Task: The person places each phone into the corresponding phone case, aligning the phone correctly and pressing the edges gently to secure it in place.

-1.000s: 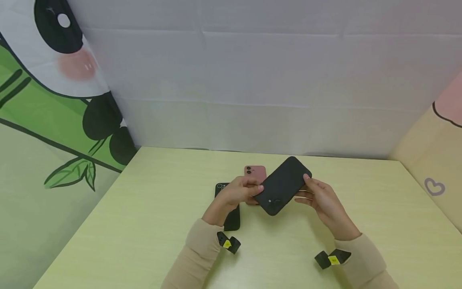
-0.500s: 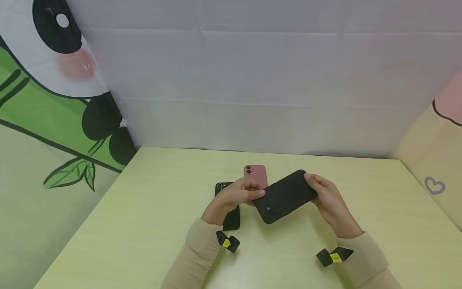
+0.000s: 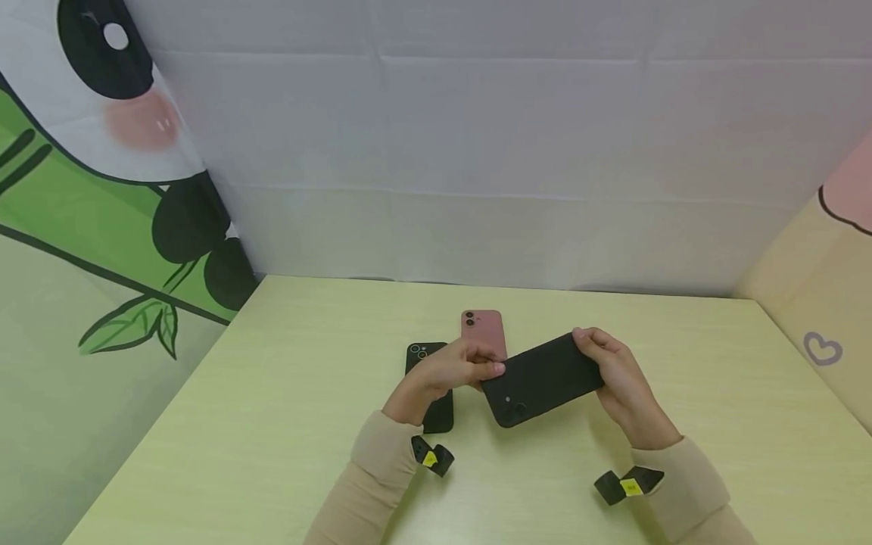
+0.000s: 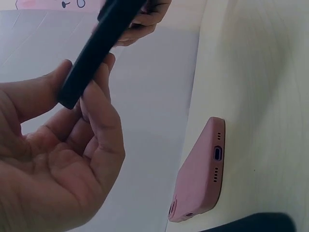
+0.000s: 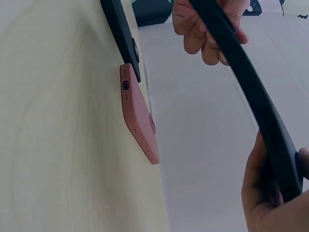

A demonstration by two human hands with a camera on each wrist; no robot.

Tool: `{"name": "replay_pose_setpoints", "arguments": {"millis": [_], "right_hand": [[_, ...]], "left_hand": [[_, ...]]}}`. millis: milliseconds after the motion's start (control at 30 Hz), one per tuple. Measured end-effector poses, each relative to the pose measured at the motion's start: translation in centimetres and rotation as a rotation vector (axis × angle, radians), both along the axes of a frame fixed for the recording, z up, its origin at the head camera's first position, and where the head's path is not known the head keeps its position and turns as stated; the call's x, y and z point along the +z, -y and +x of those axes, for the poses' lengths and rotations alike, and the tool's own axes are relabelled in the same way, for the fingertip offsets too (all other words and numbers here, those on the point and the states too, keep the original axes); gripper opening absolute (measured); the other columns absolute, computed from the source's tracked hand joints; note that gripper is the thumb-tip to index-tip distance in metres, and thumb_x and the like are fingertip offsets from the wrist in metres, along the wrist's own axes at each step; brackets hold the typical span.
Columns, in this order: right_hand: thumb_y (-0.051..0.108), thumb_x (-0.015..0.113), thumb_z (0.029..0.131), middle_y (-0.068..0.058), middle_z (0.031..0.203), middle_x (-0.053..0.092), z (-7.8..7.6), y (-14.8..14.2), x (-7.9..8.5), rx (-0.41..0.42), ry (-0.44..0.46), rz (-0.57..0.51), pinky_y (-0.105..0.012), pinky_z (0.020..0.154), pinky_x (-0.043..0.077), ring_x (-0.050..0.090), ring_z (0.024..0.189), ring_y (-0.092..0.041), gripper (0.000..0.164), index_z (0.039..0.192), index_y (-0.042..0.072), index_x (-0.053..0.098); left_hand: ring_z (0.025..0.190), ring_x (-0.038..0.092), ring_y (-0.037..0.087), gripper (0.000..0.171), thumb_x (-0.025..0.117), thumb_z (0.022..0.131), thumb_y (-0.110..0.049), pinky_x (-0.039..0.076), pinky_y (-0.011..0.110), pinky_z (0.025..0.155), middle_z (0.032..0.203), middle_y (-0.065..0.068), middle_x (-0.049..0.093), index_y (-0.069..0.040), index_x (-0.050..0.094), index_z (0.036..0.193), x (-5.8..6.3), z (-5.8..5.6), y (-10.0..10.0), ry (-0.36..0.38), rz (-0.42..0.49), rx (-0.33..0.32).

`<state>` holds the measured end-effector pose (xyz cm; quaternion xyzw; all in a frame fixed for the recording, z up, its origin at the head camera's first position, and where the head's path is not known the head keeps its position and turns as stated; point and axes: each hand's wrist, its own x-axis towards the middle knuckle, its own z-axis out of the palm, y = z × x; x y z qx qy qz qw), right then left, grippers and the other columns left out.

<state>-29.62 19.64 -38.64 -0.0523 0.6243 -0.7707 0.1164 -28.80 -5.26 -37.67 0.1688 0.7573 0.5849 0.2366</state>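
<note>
A black phone is held up over the table, its back with a small camera area turned toward the head view. Its left end is pinched between thumb and fingers of my left hand. My right hand grips the opposite end, thumb on the near face and fingers behind. Both wrist views show the held phone edge-on, a dark slim bar raised off the tabletop. Behind my left hand lies a pink phone, back up. A second black phone lies partly hidden under my left hand and wrist.
The pale yellow table ends at a light cloth wall behind. A printed green cartoon panel stands at the left, a cream one at the right. Dark wrist-worn cameras sit on both sleeves.
The held phone has come down slightly and turned from a steep slant to a flatter one. My right hand has closed more around its end; my left hand has barely moved.
</note>
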Motion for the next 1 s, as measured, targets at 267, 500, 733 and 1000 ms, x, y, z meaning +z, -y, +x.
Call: {"name": "replay_pose_setpoints", "arguments": {"millis": [267,500,733,1000], "right_hand": [[0.025,0.056,0.091,0.008,0.083,0.053,-0.37,-0.16,0.20,-0.029,-0.031,-0.034,-0.019,0.069,0.046,0.054,0.075,-0.006,0.015,0.077,0.020,0.060],[0.024,0.057,0.091,0.009,0.083,0.054,-0.74,-0.20,0.39,-0.062,-0.011,-0.029,-0.019,0.066,0.046,0.054,0.072,-0.005,0.018,0.073,0.020,0.059],[0.022,0.056,0.091,0.009,0.086,0.054,-0.81,-0.22,0.25,-0.068,-0.008,-0.036,-0.018,0.067,0.046,0.053,0.074,-0.004,0.018,0.073,0.020,0.060],[0.022,0.056,0.091,0.009,0.088,0.053,-0.93,-0.38,0.25,-0.046,0.025,-0.062,-0.018,0.067,0.047,0.054,0.072,-0.004,0.019,0.073,0.019,0.060]], "left_hand": [[0.065,0.052,0.006,0.014,0.054,0.090,-0.006,0.051,0.029,0.068,0.067,-0.006,0.053,0.007,0.057,0.097,0.16,-0.13,-0.33,-0.008,-0.014,0.011],[0.065,0.053,0.006,0.015,0.053,0.091,-0.006,0.052,0.040,0.074,0.069,-0.005,0.054,0.007,0.058,0.096,0.17,-0.39,-0.63,-0.008,-0.018,0.015],[0.064,0.055,0.007,0.015,0.053,0.091,-0.006,0.052,0.043,0.075,0.069,-0.005,0.056,0.007,0.058,0.096,0.15,-0.42,-0.75,-0.002,-0.026,0.015],[0.063,0.056,0.007,0.015,0.053,0.091,-0.007,0.052,0.041,0.075,0.069,-0.005,0.057,0.006,0.059,0.096,0.45,-0.21,-0.93,0.010,-0.033,0.019]]}}
